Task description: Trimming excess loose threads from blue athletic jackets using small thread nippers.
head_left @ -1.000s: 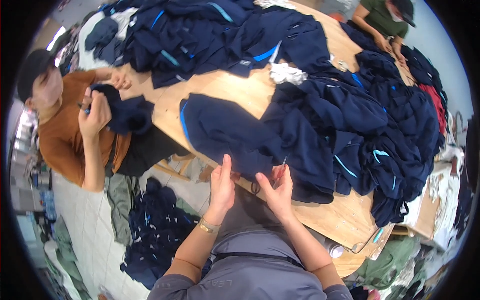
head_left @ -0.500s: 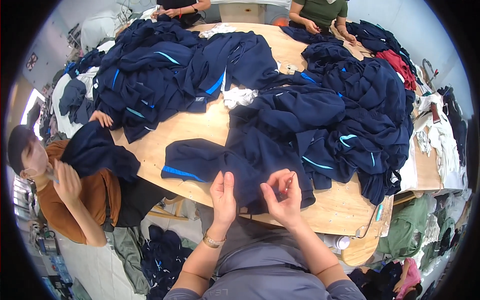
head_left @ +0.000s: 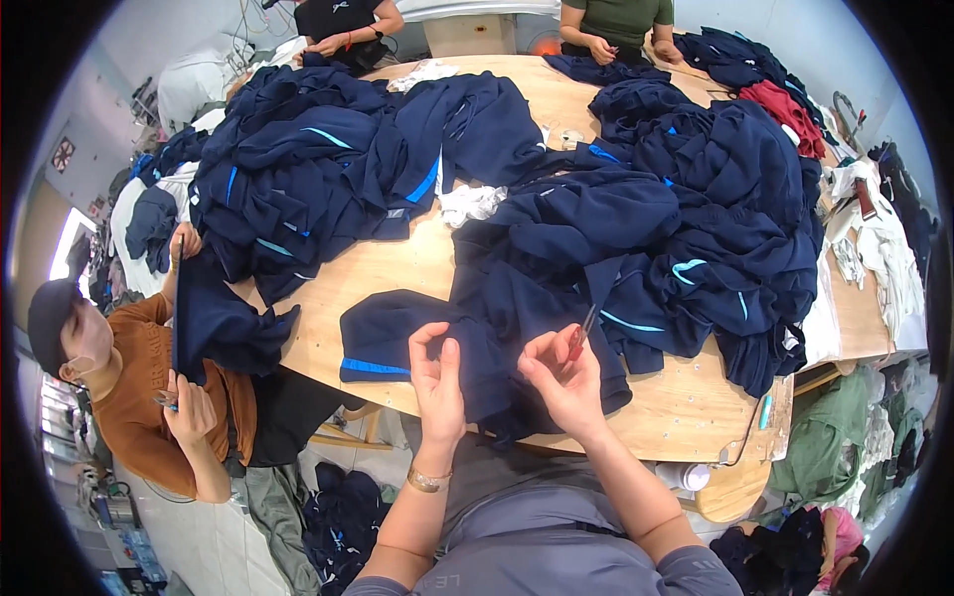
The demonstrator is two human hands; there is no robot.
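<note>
My right hand (head_left: 564, 382) is closed around small red-handled thread snips (head_left: 579, 340), whose pointed blades stick up past my fingers. Beside it, my left hand (head_left: 437, 382) is raised with the thumb and curled fingers apart, and I see nothing in it. Both hands hover over a dark navy garment (head_left: 487, 353) at the near edge of the table. One part of that garment, edged with a bright blue band (head_left: 376, 367), lies flat to the left of my left hand. Whether a hand touches the cloth, I cannot tell.
Navy garment heaps (head_left: 318, 169) cover much of the wooden table (head_left: 343, 273). White cloth (head_left: 471, 205) lies mid-table; a turquoise tool (head_left: 764, 411) rests near the right edge. At left, a co-worker (head_left: 159, 368) holds navy cloth and scissors; two people work across the table.
My right hand has turned so the snips' blades now point upward. My left fingers have moved farther from the thumb. The co-worker at left has lowered a hand and stretched the cloth upright.
</note>
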